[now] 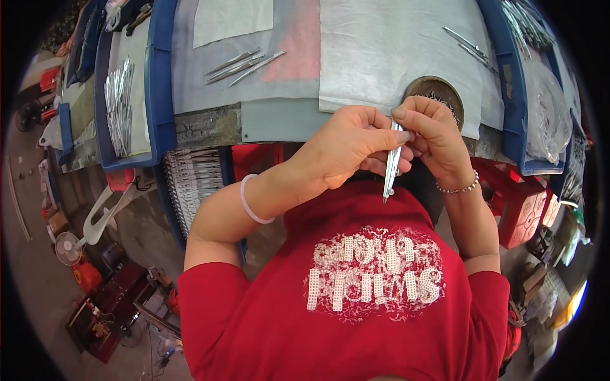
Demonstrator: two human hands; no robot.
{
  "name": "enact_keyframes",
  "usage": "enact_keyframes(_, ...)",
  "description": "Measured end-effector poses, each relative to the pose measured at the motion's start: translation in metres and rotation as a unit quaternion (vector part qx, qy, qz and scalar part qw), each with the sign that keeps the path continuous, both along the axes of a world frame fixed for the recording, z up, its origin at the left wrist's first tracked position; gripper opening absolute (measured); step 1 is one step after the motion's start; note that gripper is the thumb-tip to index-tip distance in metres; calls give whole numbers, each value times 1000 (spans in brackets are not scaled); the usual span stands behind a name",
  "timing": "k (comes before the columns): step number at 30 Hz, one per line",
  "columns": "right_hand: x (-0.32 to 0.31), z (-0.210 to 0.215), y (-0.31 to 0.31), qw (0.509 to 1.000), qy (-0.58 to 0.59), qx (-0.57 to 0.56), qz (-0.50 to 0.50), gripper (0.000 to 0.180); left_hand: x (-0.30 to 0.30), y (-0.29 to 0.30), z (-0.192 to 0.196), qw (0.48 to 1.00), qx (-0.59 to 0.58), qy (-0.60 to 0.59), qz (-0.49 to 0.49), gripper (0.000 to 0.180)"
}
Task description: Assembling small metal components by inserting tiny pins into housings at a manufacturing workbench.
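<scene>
In front of my chest, both hands meet on a slim silver drawing compass point(393, 155), its narrow point angled down toward my red shirt. My left hand point(356, 140) pinches its upper legs between thumb and fingers. At the top end, the thumb and fingers of my right hand point(438, 130) close around it; the fingers partly hide the head. Just beyond my right hand stands a round brown bowl point(459, 101) of small metal parts. Several slender silver metal pieces point(238, 66) lie on the table's left side.
White sheets point(375, 51) cover the worktable. A blue bin point(159, 95) with slim metal parts point(119, 105) stands left, another blue bin point(513, 95) right. Two silver pieces point(470, 47) lie near the right bin. Below the table's left edge is a tray of metal parts point(194, 184).
</scene>
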State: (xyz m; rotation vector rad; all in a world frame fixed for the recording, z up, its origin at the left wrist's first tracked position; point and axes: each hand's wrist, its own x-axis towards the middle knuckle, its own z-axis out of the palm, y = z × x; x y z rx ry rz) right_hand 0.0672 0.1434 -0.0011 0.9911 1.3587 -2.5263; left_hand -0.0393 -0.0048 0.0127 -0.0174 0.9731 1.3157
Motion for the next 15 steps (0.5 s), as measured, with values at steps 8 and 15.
enact_keyframes(8, 5, 4, -7, 998, 26, 37, -34, 17, -7, 3, 8, 998, 6, 38, -45, 17)
enact_keyframes(15, 17, 15, -14, 993, 47, 58, -89, 16, -9, 13, 24, 991, 6, 89, -99, 17)
